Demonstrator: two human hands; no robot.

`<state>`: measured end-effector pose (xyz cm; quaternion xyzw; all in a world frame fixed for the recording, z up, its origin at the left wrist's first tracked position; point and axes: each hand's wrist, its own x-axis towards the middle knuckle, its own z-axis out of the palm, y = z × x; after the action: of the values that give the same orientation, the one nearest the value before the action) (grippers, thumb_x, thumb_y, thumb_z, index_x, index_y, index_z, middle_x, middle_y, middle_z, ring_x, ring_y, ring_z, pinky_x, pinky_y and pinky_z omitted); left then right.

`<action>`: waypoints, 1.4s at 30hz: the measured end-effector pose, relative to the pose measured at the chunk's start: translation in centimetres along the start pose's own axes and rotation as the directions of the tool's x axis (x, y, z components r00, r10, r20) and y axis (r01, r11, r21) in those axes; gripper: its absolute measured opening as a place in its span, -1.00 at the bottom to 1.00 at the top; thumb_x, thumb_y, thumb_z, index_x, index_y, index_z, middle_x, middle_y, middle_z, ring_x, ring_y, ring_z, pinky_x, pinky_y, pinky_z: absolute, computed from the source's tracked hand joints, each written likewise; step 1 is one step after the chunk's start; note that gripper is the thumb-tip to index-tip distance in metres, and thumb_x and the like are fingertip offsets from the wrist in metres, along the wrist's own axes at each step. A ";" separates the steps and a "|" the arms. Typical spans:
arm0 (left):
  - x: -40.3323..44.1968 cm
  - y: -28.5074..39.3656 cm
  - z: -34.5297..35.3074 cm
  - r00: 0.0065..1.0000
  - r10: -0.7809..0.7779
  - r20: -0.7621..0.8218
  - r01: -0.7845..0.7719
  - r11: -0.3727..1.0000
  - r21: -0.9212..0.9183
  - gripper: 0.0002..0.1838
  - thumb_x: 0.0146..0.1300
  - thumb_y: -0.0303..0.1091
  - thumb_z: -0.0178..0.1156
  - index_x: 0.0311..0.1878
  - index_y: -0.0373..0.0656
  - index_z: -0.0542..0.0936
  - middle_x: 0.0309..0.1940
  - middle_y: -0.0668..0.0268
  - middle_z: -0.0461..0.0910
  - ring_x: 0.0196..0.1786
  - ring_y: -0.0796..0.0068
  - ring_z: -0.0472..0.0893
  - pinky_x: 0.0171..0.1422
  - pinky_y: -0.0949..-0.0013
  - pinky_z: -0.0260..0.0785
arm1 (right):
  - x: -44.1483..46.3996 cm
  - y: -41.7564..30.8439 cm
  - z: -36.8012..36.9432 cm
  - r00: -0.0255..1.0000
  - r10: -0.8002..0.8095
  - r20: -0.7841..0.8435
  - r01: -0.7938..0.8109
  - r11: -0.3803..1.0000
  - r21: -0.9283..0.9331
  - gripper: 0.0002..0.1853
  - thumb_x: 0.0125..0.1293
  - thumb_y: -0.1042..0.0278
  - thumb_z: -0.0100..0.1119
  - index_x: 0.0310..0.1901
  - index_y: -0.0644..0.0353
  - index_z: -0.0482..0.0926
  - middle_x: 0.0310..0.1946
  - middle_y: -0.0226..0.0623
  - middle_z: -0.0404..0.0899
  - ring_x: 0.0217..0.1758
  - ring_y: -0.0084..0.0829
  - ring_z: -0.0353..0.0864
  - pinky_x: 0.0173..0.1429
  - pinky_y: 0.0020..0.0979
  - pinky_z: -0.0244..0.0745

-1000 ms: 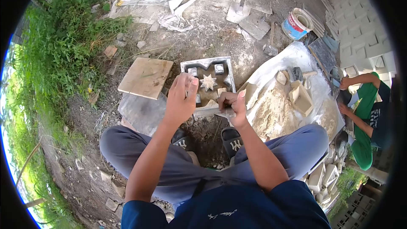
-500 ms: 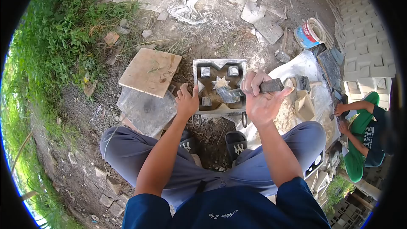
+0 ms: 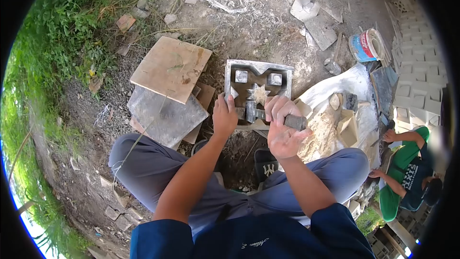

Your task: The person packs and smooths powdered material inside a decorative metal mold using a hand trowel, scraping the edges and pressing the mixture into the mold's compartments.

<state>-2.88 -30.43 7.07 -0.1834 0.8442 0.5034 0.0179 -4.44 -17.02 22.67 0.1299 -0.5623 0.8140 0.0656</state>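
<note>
A metal block mold (image 3: 290, 86) lies on the ground in front of me, with square posts near its corners and a star-shaped piece (image 3: 261, 96) in the middle. My left hand (image 3: 225, 118) is closed around the mold's left wall, thumb on the rim. In my right hand (image 3: 282, 132) is a trowel, its dark handle (image 3: 296, 123) pointing to the right. The trowel's flat metal blade (image 3: 251, 111) reaches left into the lower part of the mold, below the star. My right hand covers the mold's lower right corner.
On the left, a tan board (image 3: 167, 69) lies on a grey slab (image 3: 165, 117). To the right, a pale sand-like heap (image 3: 316, 136) sits on a white sheet (image 3: 357, 81). A paint bucket (image 3: 365, 47) stands beyond, and a person in green trousers (image 3: 395, 168) crouches at far right.
My right hand has moved left and slightly down, bringing the trowel blade lower and further left in the mold. My left hand has closed onto the mold's left wall. The view has shifted.
</note>
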 end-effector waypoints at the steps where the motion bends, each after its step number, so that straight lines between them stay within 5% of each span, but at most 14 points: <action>1: 0.1 0.2 0.2 0.999 -0.010 -0.050 0.011 1.000 0.023 -0.47 0.60 0.01 -0.16 0.23 -0.32 0.41 0.02 -0.19 0.54 0.08 -0.30 0.53 0.14 -0.12 0.37 | -0.1 0.6 -0.3 0.999 0.028 0.020 -0.028 1.000 0.005 -0.20 0.35 -0.63 -0.24 -0.45 0.14 0.25 -0.48 -0.34 0.23 -0.42 -0.43 0.15 -0.15 -0.31 0.16; 4: 0.1 0.7 0.5 0.991 -0.053 -0.122 0.063 0.995 0.080 -0.52 0.58 -0.01 -0.14 0.11 -0.27 0.50 -0.07 -0.13 0.58 0.01 -0.26 0.56 0.07 -0.14 0.40 | 0.5 1.1 -0.3 0.977 0.113 0.178 -0.109 0.994 -0.030 -0.12 0.27 -0.66 -0.10 -0.59 0.21 0.21 -0.63 -0.39 0.22 -0.55 -0.45 0.25 -0.39 -0.40 0.14; 5: 0.1 0.8 0.6 0.987 -0.083 -0.141 0.100 0.988 0.122 -0.53 0.58 -0.01 -0.14 0.05 -0.26 0.55 -0.10 -0.11 0.60 0.00 -0.25 0.57 0.04 -0.15 0.41 | 0.1 0.6 0.2 0.987 0.157 0.042 -0.154 0.986 -0.063 -0.08 0.17 -0.72 -0.04 -0.63 0.21 0.19 -0.71 -0.44 0.16 -0.64 -0.49 0.19 -0.47 -0.41 0.10; 10: -0.2 1.7 0.5 0.964 -0.189 -0.188 0.228 0.951 0.207 -0.43 0.58 -0.01 -0.19 -0.16 -0.32 0.65 -0.23 -0.14 0.63 -0.10 -0.26 0.60 0.00 -0.16 0.43 | -0.5 0.8 -0.3 0.987 0.127 0.099 -0.134 0.988 0.070 -0.14 0.14 -0.68 0.09 -0.60 0.14 0.20 -0.65 -0.47 0.18 -0.61 -0.54 0.06 -0.46 -0.40 0.01; 13: 0.3 1.5 0.5 0.939 -0.292 -0.182 0.314 0.943 0.109 -0.40 0.59 -0.02 -0.24 -0.16 -0.35 0.64 -0.21 -0.18 0.63 -0.09 -0.29 0.60 0.03 -0.18 0.43 | -0.2 1.2 -0.2 0.998 0.031 0.047 -0.027 0.996 -0.088 -0.37 0.41 0.00 0.29 -0.63 0.22 0.19 -0.72 -0.45 0.18 -0.68 -0.57 0.18 -0.56 -0.43 0.02; 16: 0.4 0.9 0.3 0.957 -0.273 -0.096 0.284 0.951 0.122 -0.39 0.60 -0.03 -0.28 -0.13 -0.36 0.64 -0.17 -0.21 0.63 -0.05 -0.32 0.59 0.06 -0.19 0.42 | -1.0 1.9 0.1 0.996 0.030 -0.078 -0.027 0.998 0.048 -0.43 0.49 0.17 0.19 -0.63 0.24 0.20 -0.72 -0.43 0.24 -0.67 -0.59 0.21 -0.56 -0.44 0.04; 18: 0.4 0.9 0.4 0.973 -0.215 -0.089 0.223 0.970 0.099 -0.39 0.60 -0.03 -0.29 -0.12 -0.36 0.64 -0.17 -0.22 0.63 -0.06 -0.34 0.59 0.05 -0.20 0.42 | -0.7 2.2 -0.1 0.992 0.108 -0.067 -0.122 0.956 -0.266 -0.45 0.53 0.23 0.12 -0.63 0.23 0.21 -0.72 -0.42 0.28 -0.67 -0.61 0.20 -0.56 -0.44 0.04; 22: 0.6 0.9 0.1 0.971 -0.215 -0.106 0.226 0.967 0.114 -0.40 0.60 -0.03 -0.29 -0.10 -0.36 0.63 -0.17 -0.23 0.63 -0.08 -0.35 0.59 0.05 -0.20 0.41 | -0.5 0.1 1.1 0.989 0.099 -0.110 -0.106 0.992 -0.062 -0.45 0.60 0.21 -0.01 -0.62 0.26 0.28 -0.73 -0.43 0.30 -0.65 -0.62 0.23 -0.54 -0.44 0.11; 26: 0.4 0.9 0.6 0.979 -0.181 -0.093 0.189 0.979 0.074 -0.43 0.60 -0.06 -0.29 -0.14 -0.35 0.60 -0.18 -0.22 0.62 -0.09 -0.36 0.59 0.02 -0.23 0.41 | -1.2 3.0 -0.1 0.999 -0.020 0.039 0.037 0.854 -0.519 -0.46 0.58 0.22 0.02 -0.63 0.22 0.27 -0.75 -0.42 0.27 -0.67 -0.61 0.22 -0.55 -0.44 0.13; 28: 0.5 0.7 0.4 0.979 -0.165 -0.121 0.179 0.977 0.114 -0.44 0.60 -0.07 -0.29 -0.15 -0.34 0.59 -0.20 -0.22 0.62 -0.10 -0.36 0.59 0.00 -0.24 0.42 | -0.5 0.4 1.7 0.989 0.092 -0.117 -0.107 0.986 -0.130 -0.49 0.63 0.20 -0.06 -0.56 0.11 0.12 -0.69 -0.53 0.09 -0.63 -0.62 0.01 -0.50 -0.41 -0.01; 33: 0.5 0.6 0.8 0.988 -0.113 -0.101 0.120 0.991 0.066 -0.44 0.60 -0.08 -0.29 -0.15 -0.35 0.58 -0.20 -0.25 0.61 -0.11 -0.36 0.59 -0.01 -0.24 0.42 | -1.1 2.9 0.1 0.996 0.077 0.039 -0.051 0.891 -0.450 -0.45 0.59 0.17 -0.01 -0.60 0.25 0.24 -0.72 -0.37 0.25 -0.69 -0.52 0.18 -0.56 -0.39 0.12; 37: 0.4 0.2 0.7 0.983 -0.117 -0.140 0.133 0.985 0.111 -0.44 0.60 -0.06 -0.30 -0.17 -0.35 0.56 -0.25 -0.21 0.61 -0.16 -0.37 0.59 -0.05 -0.24 0.42 | -1.9 0.7 1.2 0.999 -0.043 0.015 0.044 0.995 -0.086 -0.49 0.58 0.23 0.03 -0.58 0.25 0.23 -0.71 -0.37 0.26 -0.67 -0.47 0.22 -0.55 -0.40 0.14; 40: 0.3 0.5 0.5 0.984 -0.143 -0.107 0.153 0.984 0.094 -0.45 0.60 -0.07 -0.29 -0.19 -0.35 0.55 -0.25 -0.22 0.61 -0.16 -0.38 0.59 -0.05 -0.24 0.43 | -2.2 3.3 0.3 0.995 0.083 0.048 -0.057 0.917 -0.396 -0.47 0.59 0.07 0.03 -0.55 0.12 0.19 -0.69 -0.48 0.16 -0.64 -0.59 0.06 -0.49 -0.41 0.05; 42: 0.8 0.7 0.5 0.986 -0.126 -0.113 0.137 0.986 0.098 -0.47 0.60 -0.09 -0.28 -0.20 -0.34 0.55 -0.25 -0.23 0.61 -0.16 -0.38 0.59 -0.06 -0.24 0.42 | -1.8 1.9 0.3 0.998 0.042 0.052 -0.025 0.956 -0.293 -0.49 0.59 0.10 0.02 -0.55 0.10 0.20 -0.69 -0.49 0.16 -0.63 -0.58 0.06 -0.48 -0.41 0.05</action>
<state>-3.89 -29.92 7.27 -0.2643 0.8554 0.4452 0.0156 -3.14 -17.90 20.50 0.1327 -0.6802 0.7189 0.0542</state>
